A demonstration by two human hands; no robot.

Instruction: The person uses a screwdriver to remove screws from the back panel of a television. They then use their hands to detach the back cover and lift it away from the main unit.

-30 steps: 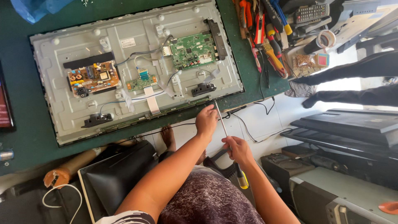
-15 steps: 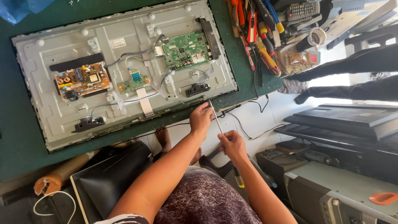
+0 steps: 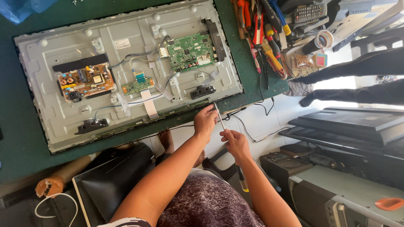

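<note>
Where the green table [image 3: 19,138] carries an opened flat television panel [image 3: 63,122], a small white rectangular label [image 3: 122,43] sits on the grey metal back, left of the green circuit board [image 3: 190,51]. At the panel's lower edge the left hand [image 3: 205,122] pinches a screwdriver [image 3: 219,116] shaft; just beside it, the right hand [image 3: 235,143] grips the shaft lower down. A roll of tape [image 3: 323,40] lies far right.

The screwdriver [image 3: 219,116] tip is too small to be made out where it meets the panel [image 3: 126,71] edge. Its handle is hidden under the right hand [image 3: 235,143], and the standing person [image 3: 357,80] is cut off by the right edge.
</note>
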